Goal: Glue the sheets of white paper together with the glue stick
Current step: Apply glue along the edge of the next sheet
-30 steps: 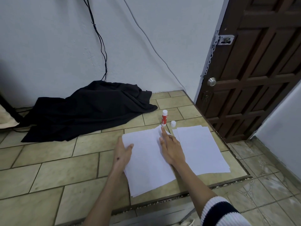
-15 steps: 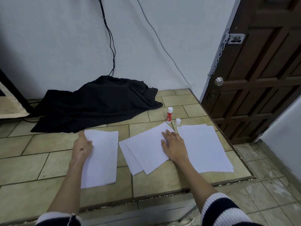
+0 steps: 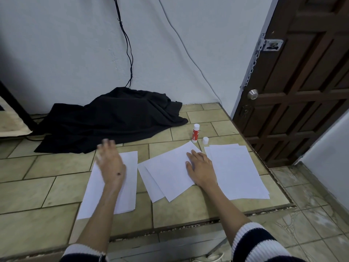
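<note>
Three groups of white paper lie on the tiled platform. A sheet on the left [image 3: 128,182] sits under my left hand [image 3: 110,161], which is blurred, with fingers spread, above the sheet's top edge. Two overlapping sheets in the middle [image 3: 168,173] are pressed flat by my right hand [image 3: 201,167] with straight fingers. A stack on the right [image 3: 238,171] lies untouched. The red and white glue stick [image 3: 195,132] stands upright behind the middle sheets, uncapped, with its white cap [image 3: 205,140] beside it.
A black cloth [image 3: 113,120] is heaped against the wall behind the left sheet. Cables [image 3: 128,44] hang down the wall. A dark wooden door [image 3: 302,82] stands at the right. The platform's front edge [image 3: 188,224] drops to a lower floor.
My left hand carried one sheet from the middle pile to the left and laid it down; it now lifts and moves right over that sheet. My right hand stayed pressing the middle sheets.
</note>
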